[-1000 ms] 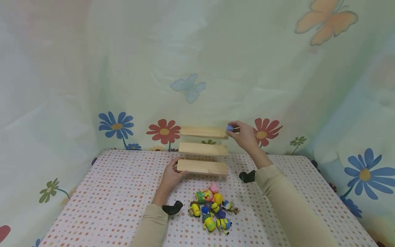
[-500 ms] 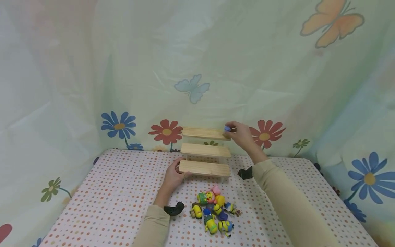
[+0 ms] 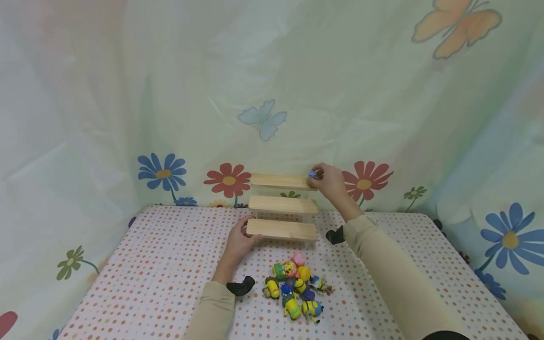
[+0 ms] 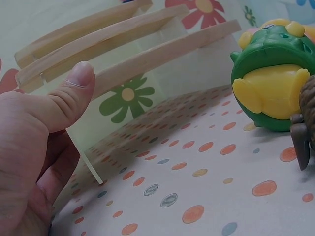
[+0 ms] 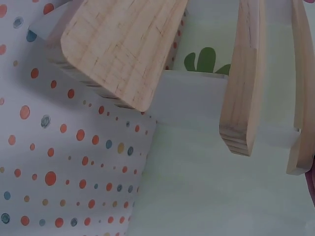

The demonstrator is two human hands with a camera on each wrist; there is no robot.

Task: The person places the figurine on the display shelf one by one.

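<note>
A three-tier shelf stand with pale wooden boards and clear sides stands at the back of the table. My left hand grips the left end of its lowest board; in the left wrist view the thumb lies on the board's front edge, with fingers behind the clear side. At the right end of the top board, my right hand pinches a small blue toy, mostly covered by the fingers. Whether the toy touches the board I cannot tell. The right wrist view shows the boards' ends, with the hand almost out of sight.
Several small toy figures lie heaped in front of the stand, among them a yellow minion and a pink one. A green-and-yellow figure is close to the left hand. The flowered backdrop rises right behind the stand.
My right hand has moved slightly left with the blue toy, in over the top board's right end. The left hand keeps its grip on the stand.
</note>
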